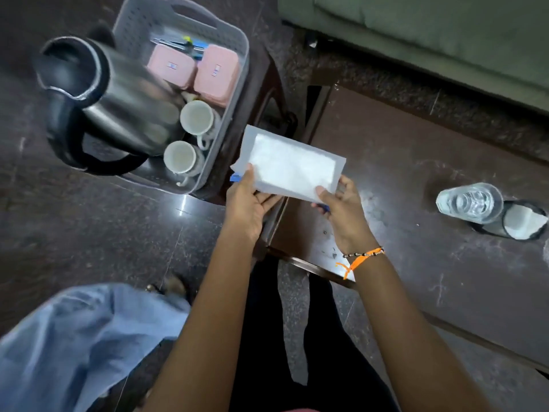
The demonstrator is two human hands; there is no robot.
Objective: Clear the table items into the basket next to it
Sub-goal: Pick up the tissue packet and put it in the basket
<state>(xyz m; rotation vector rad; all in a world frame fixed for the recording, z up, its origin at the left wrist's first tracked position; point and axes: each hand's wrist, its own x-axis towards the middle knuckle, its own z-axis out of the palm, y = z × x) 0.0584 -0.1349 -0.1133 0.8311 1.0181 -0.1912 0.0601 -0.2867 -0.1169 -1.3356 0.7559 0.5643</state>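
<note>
Both my hands hold a flat white packet (pixel 292 166) in the air over the table's left edge. My left hand (pixel 248 200) grips its near-left corner, thumb on top. My right hand (pixel 341 203) pinches its near-right corner. Something small and blue shows beside each hand, too small to make out. The grey plastic basket (pixel 237 72) stands just left of the table. In it are a steel kettle with a black handle (pixel 118 99), two white cups (pixel 196 117), and two pink lidded boxes (pixel 217 72). A clear glass (pixel 469 202) and a black-rimmed white cup (pixel 523 221) stand on the dark table (pixel 430 150) at the right.
A green sofa (pixel 445 31) runs along the far side of the table. The basket rests on a dark stool (pixel 267 93). A person's leg in light blue cloth (pixel 74 337) is at lower left on the dark stone floor. My dark-clothed legs stand at the table's near-left corner.
</note>
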